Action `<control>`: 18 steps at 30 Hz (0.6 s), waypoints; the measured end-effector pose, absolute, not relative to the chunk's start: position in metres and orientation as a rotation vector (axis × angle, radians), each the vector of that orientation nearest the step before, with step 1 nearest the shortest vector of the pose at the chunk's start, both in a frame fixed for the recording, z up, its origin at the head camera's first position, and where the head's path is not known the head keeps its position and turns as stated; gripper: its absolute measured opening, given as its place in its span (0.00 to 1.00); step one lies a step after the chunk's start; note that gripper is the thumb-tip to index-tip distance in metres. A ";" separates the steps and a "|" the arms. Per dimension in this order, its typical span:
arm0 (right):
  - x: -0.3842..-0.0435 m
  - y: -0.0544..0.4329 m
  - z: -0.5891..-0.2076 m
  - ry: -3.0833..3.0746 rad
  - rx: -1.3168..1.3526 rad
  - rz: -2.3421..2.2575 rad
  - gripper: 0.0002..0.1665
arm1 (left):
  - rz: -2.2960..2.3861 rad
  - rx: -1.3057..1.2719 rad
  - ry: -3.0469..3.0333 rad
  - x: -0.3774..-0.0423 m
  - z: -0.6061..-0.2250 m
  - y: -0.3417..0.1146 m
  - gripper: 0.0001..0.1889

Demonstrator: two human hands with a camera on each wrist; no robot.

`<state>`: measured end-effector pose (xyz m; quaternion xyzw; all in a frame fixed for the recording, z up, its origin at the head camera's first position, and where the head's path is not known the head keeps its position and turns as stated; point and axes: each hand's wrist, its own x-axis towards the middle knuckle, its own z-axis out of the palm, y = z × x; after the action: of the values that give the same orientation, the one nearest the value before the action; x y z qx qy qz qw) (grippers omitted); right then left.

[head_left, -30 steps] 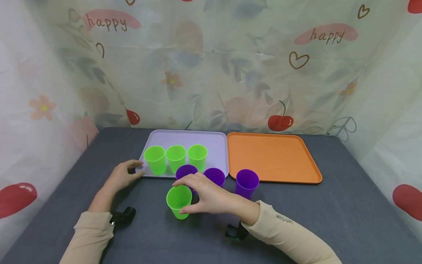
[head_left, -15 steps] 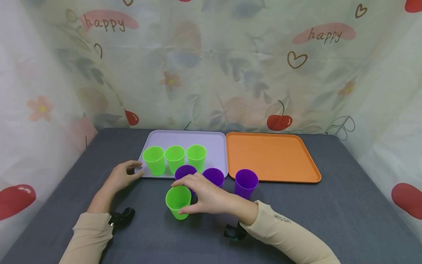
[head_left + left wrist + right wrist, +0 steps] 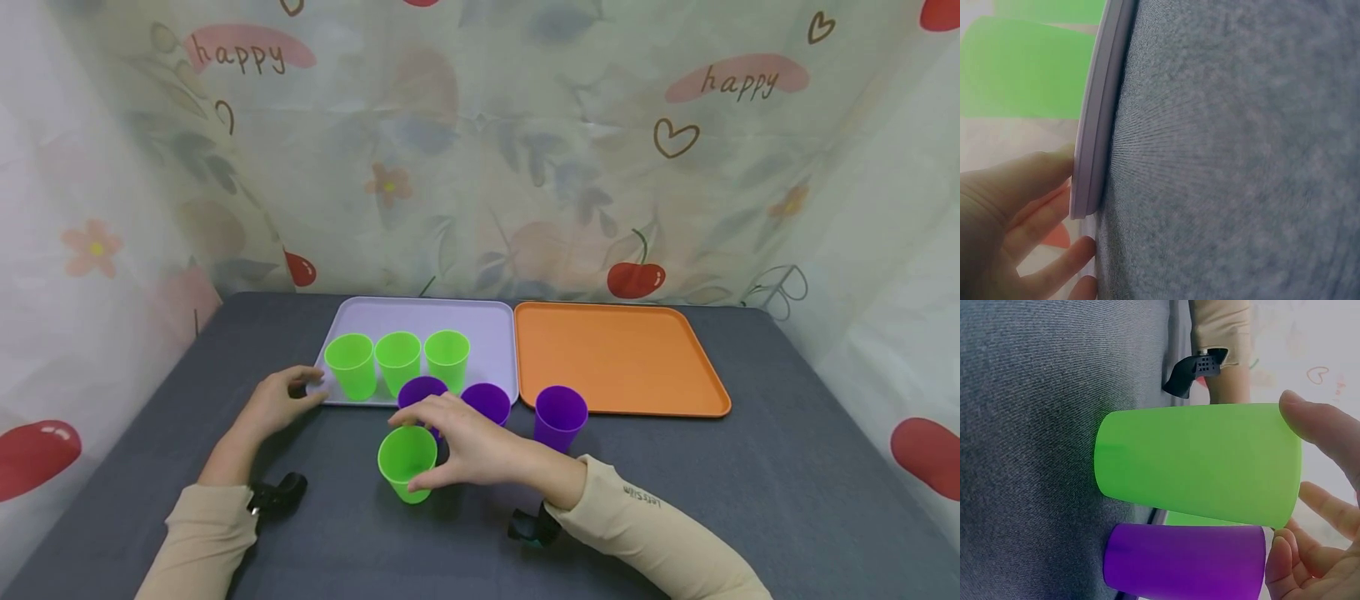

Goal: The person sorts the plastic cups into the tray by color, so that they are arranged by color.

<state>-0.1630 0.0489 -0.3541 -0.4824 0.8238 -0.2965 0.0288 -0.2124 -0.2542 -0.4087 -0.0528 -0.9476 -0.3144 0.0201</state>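
Observation:
My right hand [image 3: 471, 442] grips a green cup [image 3: 405, 483] at its rim, thumb on the near side and fingers on the far side. The cup is upright, its base right at the dark cloth in the right wrist view. A purple cup [image 3: 1185, 559] stands close beside it. My left hand [image 3: 279, 400] rests at the front left corner of the lilac tray [image 3: 487, 317], thumb tip [image 3: 1063, 164] against the rim and fingers loosely bent. Three more green cups [image 3: 400, 364] stand in a row on that tray.
Another purple cup [image 3: 487, 402] is partly hidden behind my right hand, and one more purple cup [image 3: 558, 417] stands to its right. An orange tray [image 3: 622, 358] adjoins the lilac one. Patterned curtains [image 3: 480, 167] enclose the dark cloth-covered table [image 3: 660, 467].

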 end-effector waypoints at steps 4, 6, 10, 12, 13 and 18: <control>-0.162 0.050 -0.352 2.537 -1.486 -0.924 0.39 | -0.976 -0.164 -2.939 -0.213 -0.410 -0.255 0.21; -0.161 0.050 -0.349 2.537 -1.474 -0.928 0.39 | -0.977 -0.169 -2.937 -0.213 -0.410 -0.255 0.21; -0.159 0.053 -0.342 2.528 -1.447 -0.972 0.39 | -0.976 -0.178 -2.936 -0.213 -0.410 -0.256 0.21; -0.159 0.055 -0.338 2.520 -1.442 -1.003 0.39 | -0.975 -0.179 -2.936 -0.213 -0.410 -0.255 0.20; -0.159 0.056 -0.336 2.516 -1.441 -1.014 0.39 | -0.976 -0.179 -2.936 -0.213 -0.410 -0.255 0.20; -0.160 0.063 -0.327 2.495 -1.446 -1.046 0.39 | -0.977 -0.180 -2.937 -0.213 -0.410 -0.255 0.21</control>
<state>-0.1598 0.0629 -0.3274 -0.4711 0.8128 -0.3407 0.0373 -0.2129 -0.2553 -0.4095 -0.0580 -0.9471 -0.3151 0.0204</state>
